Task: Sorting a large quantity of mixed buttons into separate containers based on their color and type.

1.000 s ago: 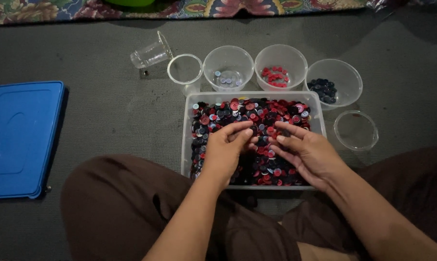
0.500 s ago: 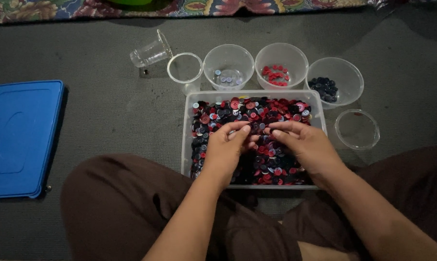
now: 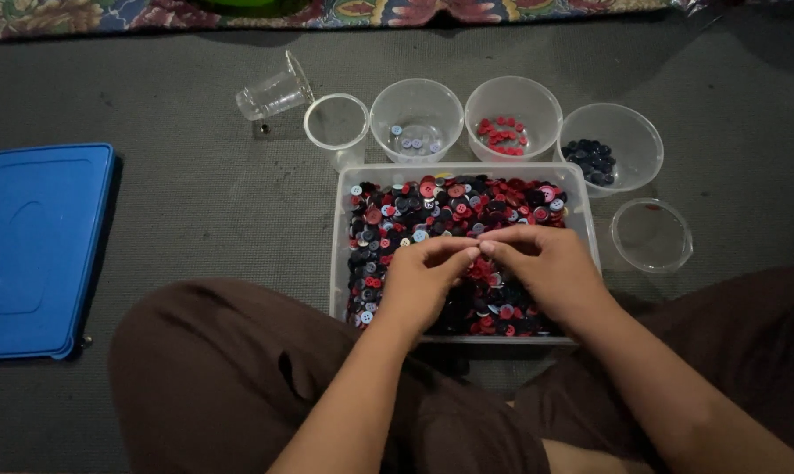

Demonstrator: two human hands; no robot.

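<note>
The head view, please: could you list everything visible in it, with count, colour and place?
tub of buttons: one, clear, holding red, dark and pale blue buttons, centre
bowls: three, clear, behind the tub, holding pale blue, red and dark buttons
empty cup: one, clear, upright, left of the bowls
tipped cup: one, clear, on its side, far left of the row
small dish: one, clear, right of the tub
lid: one, blue, left
mat: grey, underneath
patterned cloth: top edge
legs: brown trousers
left hand, right hand: fingertips together over the buttons
</note>
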